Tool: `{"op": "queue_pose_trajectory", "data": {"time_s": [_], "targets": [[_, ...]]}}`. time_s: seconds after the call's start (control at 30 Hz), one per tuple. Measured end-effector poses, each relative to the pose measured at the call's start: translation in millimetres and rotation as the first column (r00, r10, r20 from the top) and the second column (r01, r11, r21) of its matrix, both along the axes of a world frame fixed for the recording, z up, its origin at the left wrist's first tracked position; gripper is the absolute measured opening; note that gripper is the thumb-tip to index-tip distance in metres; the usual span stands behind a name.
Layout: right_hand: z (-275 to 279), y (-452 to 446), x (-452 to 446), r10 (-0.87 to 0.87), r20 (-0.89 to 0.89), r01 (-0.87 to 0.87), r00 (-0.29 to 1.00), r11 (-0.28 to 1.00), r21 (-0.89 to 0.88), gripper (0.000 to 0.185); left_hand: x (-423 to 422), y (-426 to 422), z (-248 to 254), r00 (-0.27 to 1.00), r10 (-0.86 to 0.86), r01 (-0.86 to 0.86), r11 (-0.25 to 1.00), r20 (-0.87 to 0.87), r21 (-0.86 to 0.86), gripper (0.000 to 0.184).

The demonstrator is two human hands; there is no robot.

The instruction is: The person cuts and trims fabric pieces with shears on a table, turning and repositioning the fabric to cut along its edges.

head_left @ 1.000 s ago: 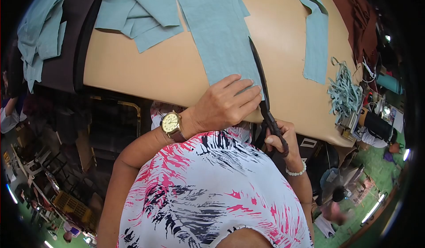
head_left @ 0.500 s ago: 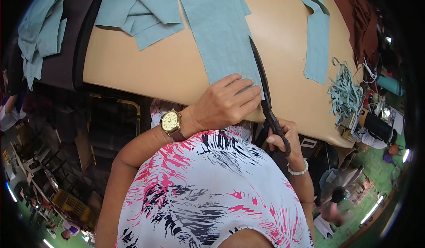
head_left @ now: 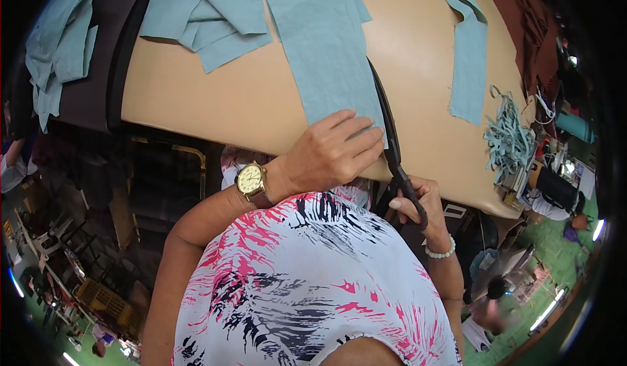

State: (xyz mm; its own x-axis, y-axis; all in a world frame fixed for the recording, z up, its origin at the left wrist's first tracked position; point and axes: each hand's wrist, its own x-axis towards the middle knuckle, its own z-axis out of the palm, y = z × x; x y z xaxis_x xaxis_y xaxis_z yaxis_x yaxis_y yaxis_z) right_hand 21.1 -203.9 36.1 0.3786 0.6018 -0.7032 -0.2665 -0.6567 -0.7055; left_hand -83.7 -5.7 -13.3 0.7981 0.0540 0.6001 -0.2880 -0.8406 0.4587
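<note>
A light blue-green fabric piece (head_left: 326, 65) lies on the tan tabletop, its near end reaching toward the front edge. My left hand (head_left: 336, 149) rests on that end with its fingers stretched out over the cloth. Dark fabric scissors (head_left: 386, 118) run along the cloth's right edge, their blades pointing away from me. My right hand (head_left: 418, 204) is wrapped round the scissors' handles, just off the table's front edge. Part of the lower blade is hidden by the cloth, so I cannot tell how far apart the blades are.
More blue-green pieces (head_left: 222, 13) overlap at the back left, and others (head_left: 72, 46) hang over a dark surface. A fabric strip (head_left: 469, 72) curves along the right. A bundle of thin offcuts (head_left: 508, 134) hangs near the right edge; brown cloth (head_left: 532, 33) lies behind it.
The scissors' blades have closed slightly and shifted a little along the cloth's right edge. My left hand has barely moved, and the fabric stays in place.
</note>
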Motion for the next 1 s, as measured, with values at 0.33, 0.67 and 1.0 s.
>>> {"op": "queue_pose_trajectory", "data": {"time_s": [0.33,0.67,1.0], "targets": [[3.4,14.4,1.4,-0.007,-0.017,0.008,1.0,0.998,0.062,0.032,-5.3,-1.8,0.0,1.0,-0.025,0.025,1.0,0.003,0.007,0.021],[3.9,17.0,-0.3,-0.044,-0.074,0.049,0.996,0.996,0.069,0.031,-9.1,20.3,15.1,0.989,-0.01,-0.031,0.962,-0.146,-0.272,0.044],[1.4,11.8,2.1,-0.022,-0.087,0.025,0.996,0.999,0.033,0.029,5.3,39.0,-6.2,0.882,0.282,-0.232,0.957,-0.378,0.173,0.041]]}}
